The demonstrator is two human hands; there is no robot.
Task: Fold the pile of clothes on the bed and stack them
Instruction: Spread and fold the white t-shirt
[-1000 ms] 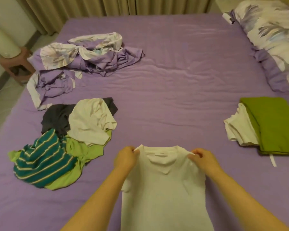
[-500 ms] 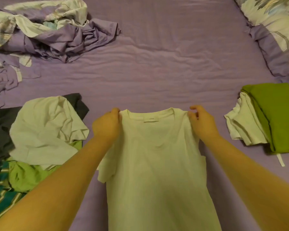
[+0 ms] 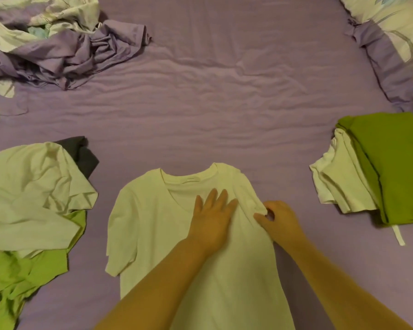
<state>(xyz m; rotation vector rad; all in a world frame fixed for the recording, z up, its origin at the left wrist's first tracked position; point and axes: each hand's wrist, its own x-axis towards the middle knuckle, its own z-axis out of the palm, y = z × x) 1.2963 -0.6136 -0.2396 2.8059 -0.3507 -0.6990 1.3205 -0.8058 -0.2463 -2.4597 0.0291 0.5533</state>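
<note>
An unfolded pile of white, dark and green clothes [image 3: 34, 201] lies at the left. The plain white cotton T-shirt [image 3: 153, 225] lies flat, centre. The left hand [image 3: 211, 220] presses it, fingers straight; the right hand [image 3: 278, 222] pinches the right sleeve. The sleeve may bunch if tugged. Folded green and white garments [image 3: 377, 167] sit right on the wrinkled purple bed [image 3: 224, 103].

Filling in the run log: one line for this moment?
step: fold white t-shirt | left hand: flat on chest | right hand: pinching right sleeve | folded stack: at right
</note>
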